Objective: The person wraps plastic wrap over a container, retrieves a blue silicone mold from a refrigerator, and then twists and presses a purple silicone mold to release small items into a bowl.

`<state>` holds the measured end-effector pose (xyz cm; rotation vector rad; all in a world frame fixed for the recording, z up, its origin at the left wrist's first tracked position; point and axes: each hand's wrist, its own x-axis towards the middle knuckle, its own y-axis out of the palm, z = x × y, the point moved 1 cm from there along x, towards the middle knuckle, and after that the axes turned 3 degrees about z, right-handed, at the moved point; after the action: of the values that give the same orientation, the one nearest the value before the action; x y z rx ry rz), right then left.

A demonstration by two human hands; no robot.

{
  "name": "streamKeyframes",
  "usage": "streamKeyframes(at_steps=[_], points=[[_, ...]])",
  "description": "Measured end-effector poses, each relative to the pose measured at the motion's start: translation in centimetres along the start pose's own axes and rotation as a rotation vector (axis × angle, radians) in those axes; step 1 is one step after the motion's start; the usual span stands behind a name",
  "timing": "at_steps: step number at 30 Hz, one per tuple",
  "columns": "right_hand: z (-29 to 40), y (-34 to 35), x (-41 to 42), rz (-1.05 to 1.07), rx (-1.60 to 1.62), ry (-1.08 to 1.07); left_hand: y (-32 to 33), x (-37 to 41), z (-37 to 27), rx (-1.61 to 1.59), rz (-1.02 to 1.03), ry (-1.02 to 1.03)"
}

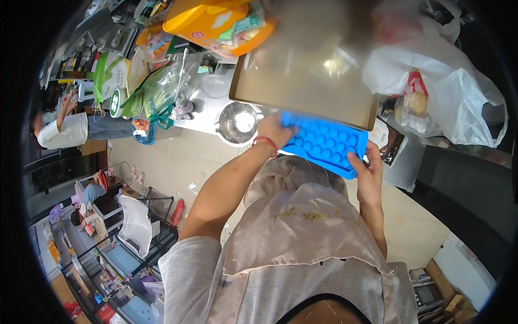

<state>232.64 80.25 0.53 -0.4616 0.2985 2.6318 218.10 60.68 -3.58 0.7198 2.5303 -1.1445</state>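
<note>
A blue tray with rows of round bumps, resembling a silicone mould, is held up before my apron. My left hand grips its left end, with the thumb over the bumps. At the right end, my right hand pinches the corner, thumb on top and fingers behind. Just beyond the blue tray lies a shallow rectangular metal baking tray. Left of my left hand stands a shiny round metal bowl with a white rim around it. What lies under the blue tray is hidden.
An orange tub with packets stands at the back left. Clear and green bags and a small grey plush toy crowd the left counter. White plastic bags fill the right. Other people are at the far left.
</note>
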Motion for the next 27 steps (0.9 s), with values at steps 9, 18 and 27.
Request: streamKeyframes(at_steps=[9, 18, 27], points=[[-0.5, -0.2, 0.1, -0.012, 0.034, 0.026, 1.4, 0.0, -0.7, 0.303, -0.099, -0.062], [-1.4, -0.9, 0.7, -0.017, 0.124, 0.037, 1.5, 0.4, -1.4, 0.332, -0.066, -0.059], [-2.4, -1.3, 1.2, -0.009, 0.140, -0.031, 0.8, 0.6, -2.7, 0.302, 0.000, -0.222]])
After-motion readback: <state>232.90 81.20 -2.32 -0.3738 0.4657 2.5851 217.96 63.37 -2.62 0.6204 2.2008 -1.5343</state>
